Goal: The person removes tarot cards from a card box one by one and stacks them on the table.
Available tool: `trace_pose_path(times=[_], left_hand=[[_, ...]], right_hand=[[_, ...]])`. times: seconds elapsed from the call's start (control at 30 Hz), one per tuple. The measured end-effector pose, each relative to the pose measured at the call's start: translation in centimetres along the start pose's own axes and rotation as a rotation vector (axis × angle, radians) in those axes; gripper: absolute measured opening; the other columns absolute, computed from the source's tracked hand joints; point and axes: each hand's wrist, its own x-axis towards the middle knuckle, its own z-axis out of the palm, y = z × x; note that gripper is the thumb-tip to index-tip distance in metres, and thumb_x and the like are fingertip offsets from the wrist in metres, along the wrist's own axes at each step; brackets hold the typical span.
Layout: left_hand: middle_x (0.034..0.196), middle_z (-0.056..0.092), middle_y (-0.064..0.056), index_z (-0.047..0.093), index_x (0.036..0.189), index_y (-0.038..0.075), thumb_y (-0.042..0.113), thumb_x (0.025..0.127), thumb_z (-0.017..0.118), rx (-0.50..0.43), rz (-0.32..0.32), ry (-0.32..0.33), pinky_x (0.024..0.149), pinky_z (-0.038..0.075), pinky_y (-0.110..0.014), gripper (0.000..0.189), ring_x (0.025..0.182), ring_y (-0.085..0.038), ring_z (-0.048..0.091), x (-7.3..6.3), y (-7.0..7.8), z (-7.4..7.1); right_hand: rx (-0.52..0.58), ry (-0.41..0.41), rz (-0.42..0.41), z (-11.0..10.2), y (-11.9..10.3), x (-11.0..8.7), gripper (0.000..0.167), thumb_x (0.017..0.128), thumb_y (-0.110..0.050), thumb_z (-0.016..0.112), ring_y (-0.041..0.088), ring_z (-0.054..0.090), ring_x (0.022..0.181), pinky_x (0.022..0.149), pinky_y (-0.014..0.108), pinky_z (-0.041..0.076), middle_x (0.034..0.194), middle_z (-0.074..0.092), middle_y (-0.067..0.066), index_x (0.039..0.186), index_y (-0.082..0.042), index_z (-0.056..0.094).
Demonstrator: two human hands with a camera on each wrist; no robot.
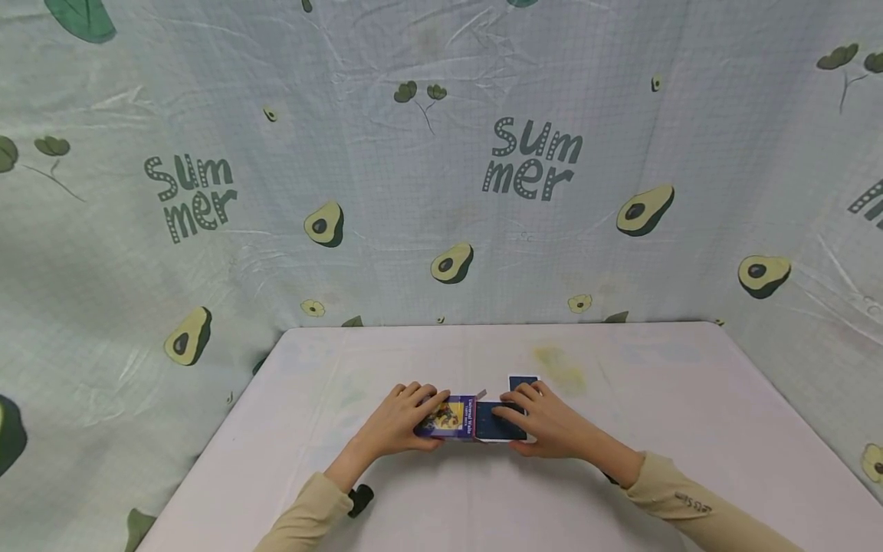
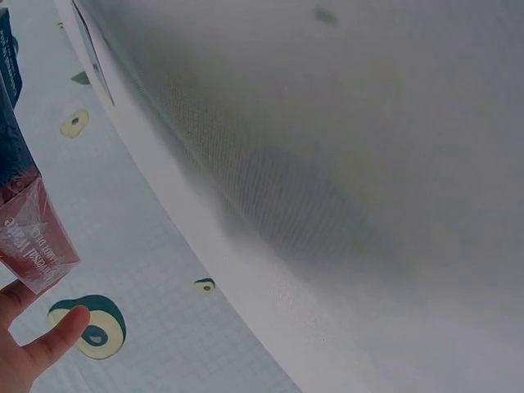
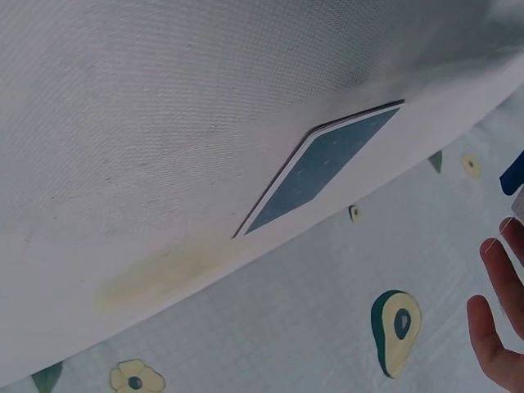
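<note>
Curled round purple box (image 1: pixel 448 418), L hand (image 1: pixel 403 418) steadies it over mid-tbl (image 1: pixel 414 356) while R hand (image 1: pixel 548 424) pinches blue card stack (image 1: pixel 490 425) at its end, prob. to keep both aligned, w/ loose card (image 1: pixel 520 381) behind.

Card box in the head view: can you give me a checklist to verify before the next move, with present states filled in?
1. Left hand holds the card box: ok.
2. Right hand holds the blue deck: ok.
3. Deck in line with the box, end to end: ok.
4. Loose blue card gathered with the deck: not ok, it lies apart on the table.
5. No cards left deeper inside the box: cannot tell, the inside is hidden.
</note>
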Motion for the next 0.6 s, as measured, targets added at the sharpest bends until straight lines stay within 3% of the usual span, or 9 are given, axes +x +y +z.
trace_pose_path(times=[0.3,0.6], left_hand=[[0.106,0.052,0.001,0.046,0.128,0.019,0.057,0.065,0.066,0.021,-0.002,0.015,0.074,0.04,-0.032,0.076,0.09,-0.014,0.048,-0.53,0.02,0.17],[0.106,0.052,0.001,0.045,0.128,0.019,0.056,0.066,0.066,0.027,0.002,0.021,0.074,0.04,-0.033,0.076,0.09,-0.014,0.047,-0.29,-0.13,-0.08]], right_hand=[[0.033,-0.025,0.025,0.32,-0.04,-0.43,0.057,0.069,-0.046,0.069,0.02,0.049,0.096,0.078,0.04,0.042,0.112,0.056,0.004,0.117,-0.02,0.054],[0.046,0.005,0.014,0.12,0.5,-0.49,0.059,0.069,-0.043,0.07,0.019,0.047,0.097,0.075,0.04,0.041,0.115,0.055,0.005,0.12,-0.02,0.052]])
